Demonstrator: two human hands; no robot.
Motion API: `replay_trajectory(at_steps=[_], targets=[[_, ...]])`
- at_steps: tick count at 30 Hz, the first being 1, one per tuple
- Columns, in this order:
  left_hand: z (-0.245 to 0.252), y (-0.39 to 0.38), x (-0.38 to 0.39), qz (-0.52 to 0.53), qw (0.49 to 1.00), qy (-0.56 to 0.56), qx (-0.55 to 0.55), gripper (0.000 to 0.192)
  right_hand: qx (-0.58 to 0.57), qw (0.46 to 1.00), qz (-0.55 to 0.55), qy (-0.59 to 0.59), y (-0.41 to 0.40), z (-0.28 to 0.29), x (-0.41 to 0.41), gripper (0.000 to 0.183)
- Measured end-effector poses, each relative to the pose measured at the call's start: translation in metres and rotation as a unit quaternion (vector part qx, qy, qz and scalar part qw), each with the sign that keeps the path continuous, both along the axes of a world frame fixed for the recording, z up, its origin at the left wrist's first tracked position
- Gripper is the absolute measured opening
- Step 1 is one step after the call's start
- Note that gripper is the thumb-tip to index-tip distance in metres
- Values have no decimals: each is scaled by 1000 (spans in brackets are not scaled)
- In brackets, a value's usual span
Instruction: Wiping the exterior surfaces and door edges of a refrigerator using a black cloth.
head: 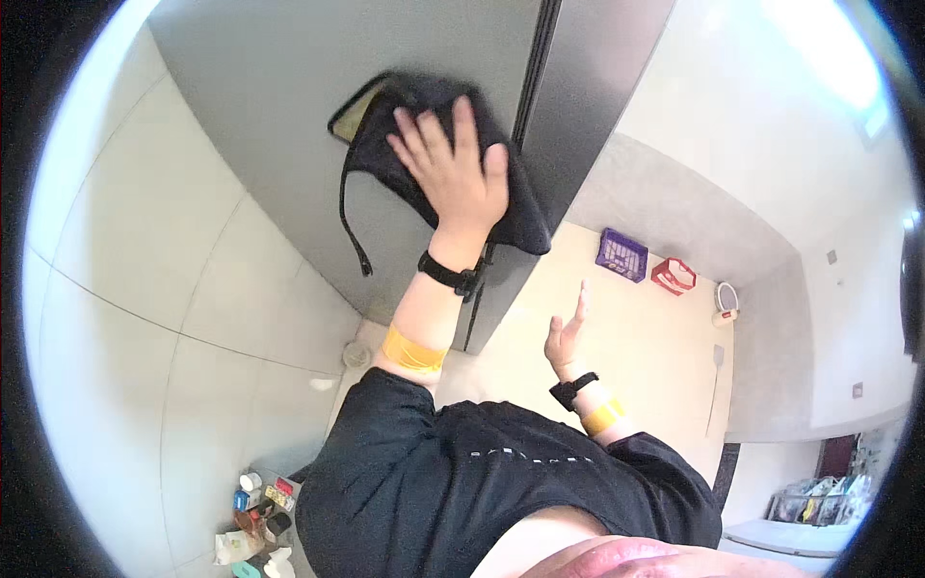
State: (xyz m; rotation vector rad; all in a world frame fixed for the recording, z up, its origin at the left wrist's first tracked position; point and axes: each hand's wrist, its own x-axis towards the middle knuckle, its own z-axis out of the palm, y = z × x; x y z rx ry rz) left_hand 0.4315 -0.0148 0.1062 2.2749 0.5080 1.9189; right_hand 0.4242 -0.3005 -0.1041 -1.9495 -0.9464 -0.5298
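Note:
My left hand [462, 173] lies flat, fingers spread, over a black fabric item [527, 217], perhaps a bag, against a large grey panel [282, 144]. A thin black cord [347, 217] hangs from the item's left side. At its upper left a yellowish flat part [358, 115] with a dark rim shows. What is under my palm is hidden. Lower and to the right, my right hand [567, 339] is in the air with thumb and fingers apart, holding nothing. Each wrist bears a black band, and each forearm has yellow tape.
Beside the panel's dark vertical seam [535, 79] runs a grey edge. On the pale floor stand a purple plastic basket [621, 255], a red and white box [673, 277] and a white bottle [725, 316]. Several small containers [253, 513] crowd the lower left. A tiled wall [115, 289] borders the left.

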Motion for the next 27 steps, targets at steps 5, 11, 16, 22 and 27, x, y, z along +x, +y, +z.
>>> replay_trajectory(at_steps=[5,11,16,22,27], targets=[[-185,-10,-4,-39,915,-20,-401,75,-25,999,-34,33,-17,-6,11,69],[-247,18,28,26,809,-113,-576,72,-64,995,-21,73,-17,3,12,67],[-88,53,46,10,951,-81,-298,71,-62,993,-28,96,-19,10,3,65],[-70,92,21,-1,981,-24,-193,74,-123,981,-38,146,-16,11,2,63],[-251,64,54,10,814,-164,-557,72,-175,969,-68,164,-18,23,-3,33]])
